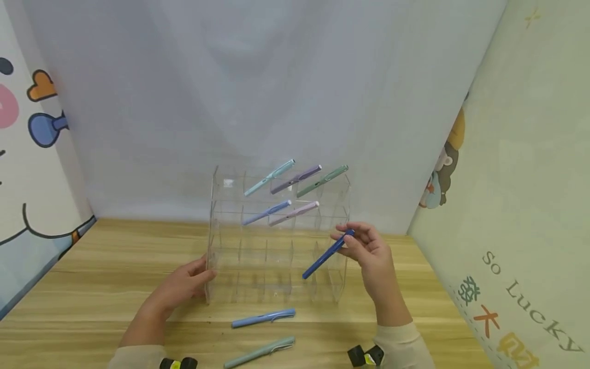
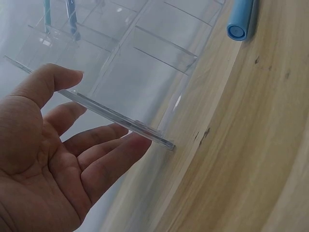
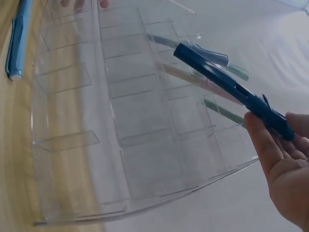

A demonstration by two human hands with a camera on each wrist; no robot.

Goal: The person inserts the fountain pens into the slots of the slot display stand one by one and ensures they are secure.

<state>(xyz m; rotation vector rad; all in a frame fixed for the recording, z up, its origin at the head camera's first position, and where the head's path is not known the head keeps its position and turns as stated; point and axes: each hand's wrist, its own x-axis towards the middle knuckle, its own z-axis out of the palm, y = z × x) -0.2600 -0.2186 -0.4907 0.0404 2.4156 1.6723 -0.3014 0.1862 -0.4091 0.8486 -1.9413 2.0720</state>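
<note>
A clear acrylic pen rack (image 1: 252, 252) with divided tiers stands on the table. My left hand (image 1: 190, 279) holds its left side panel, the thumb inside and the other fingers along the outside in the left wrist view. My right hand (image 1: 371, 251) pinches a dark blue pen (image 1: 326, 256) near its upper end, slanted before the rack's right part. On the top tier lie a light turquoise pen (image 1: 269, 178), a purple pen (image 1: 296, 179) and a green pen (image 1: 322, 181). Below them rest a periwinkle pen (image 1: 266, 212) and a pale pink pen (image 1: 293, 213).
In front of the rack, a light blue pen (image 1: 263, 318) and a sage green pen (image 1: 259, 352) lie on the wooden table (image 1: 115, 256). A pale curtain (image 1: 276, 92) hangs behind, and printed panels flank both sides, including a right panel (image 1: 507, 195) with lettering.
</note>
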